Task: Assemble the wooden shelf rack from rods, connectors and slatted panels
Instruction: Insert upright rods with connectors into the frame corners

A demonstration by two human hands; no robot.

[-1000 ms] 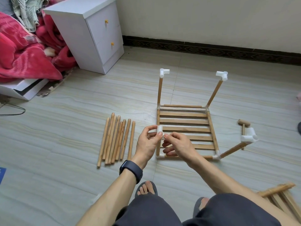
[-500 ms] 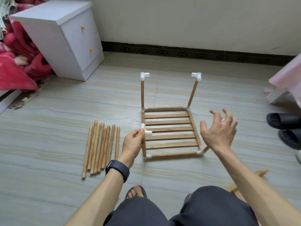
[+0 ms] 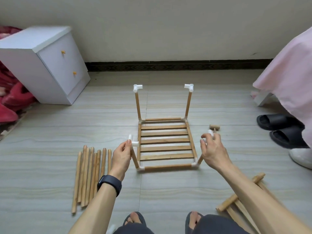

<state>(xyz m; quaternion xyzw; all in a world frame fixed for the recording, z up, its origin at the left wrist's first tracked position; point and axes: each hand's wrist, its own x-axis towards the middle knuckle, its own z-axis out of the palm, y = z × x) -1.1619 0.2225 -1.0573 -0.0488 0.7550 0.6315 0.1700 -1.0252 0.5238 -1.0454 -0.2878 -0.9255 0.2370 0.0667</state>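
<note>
Tiled floor [image 3: 50,149] carries the rack [image 3: 166,133], panel down and posts up. The left hand [image 3: 120,157] pinches the near-left connector [image 3: 133,143] and the right hand [image 3: 213,152] curls round the near-right connector [image 3: 210,133], probably squaring their sockets for crossbars. Spare rods [image 3: 89,174] lie just left.

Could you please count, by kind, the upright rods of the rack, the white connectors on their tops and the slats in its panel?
Upright rods: 4
White top connectors: 4
Panel slats: 5
Total: 13
</note>
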